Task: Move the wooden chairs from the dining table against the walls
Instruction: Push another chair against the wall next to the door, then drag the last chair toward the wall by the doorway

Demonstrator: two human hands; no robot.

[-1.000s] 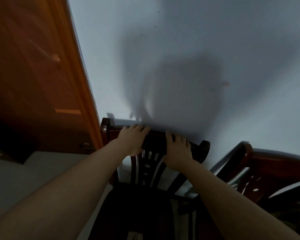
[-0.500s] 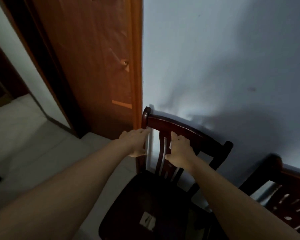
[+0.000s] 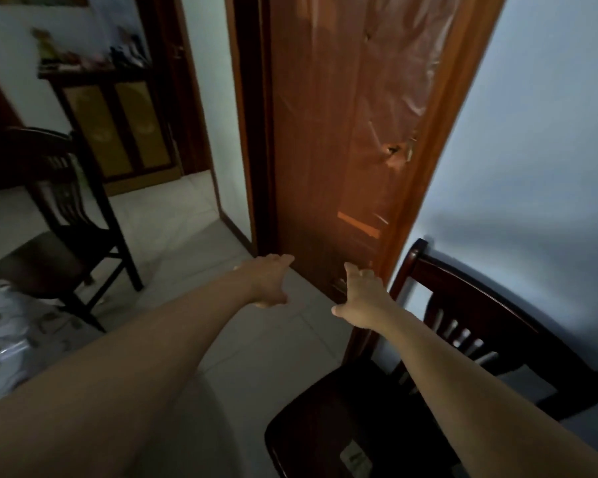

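Fingers (image 3: 283,261) of the left hand (image 3: 268,282) are spread loosely, nothing held; the hand is stretched out over the floor (image 3: 194,232). Fingers (image 3: 351,270) of the right hand (image 3: 361,300) are likewise apart, thumb splayed out, nothing gripped. The right hand is seen in front of the lower edge of the wooden door (image 3: 342,132), just left of the near chair's top rail, apart from it.

Near chair (image 3: 463,339): dark reddish-brown wood, glossy, curved top rail with rounded ends, slatted back with narrow vertical slots, dark solid seat with a small pale patch near the front edge. It is placed with its back against the pale wall (image 3: 532,132), just right of the door frame. The right forearm is crossed over its seat.

Second chair (image 3: 59,215): same dark wood and slatted back, seen at left, standing on the floor well apart from the wall, beside a patterned cloth (image 3: 4,326) at the lower left edge; what the cloth covers cannot be told.

Count: two chairs visible, two hands, one door.

Containers: one dark cabinet (image 3: 118,125) in the far room, doors closed, yellowish panels; blurred small items are set on its top, not identifiable.
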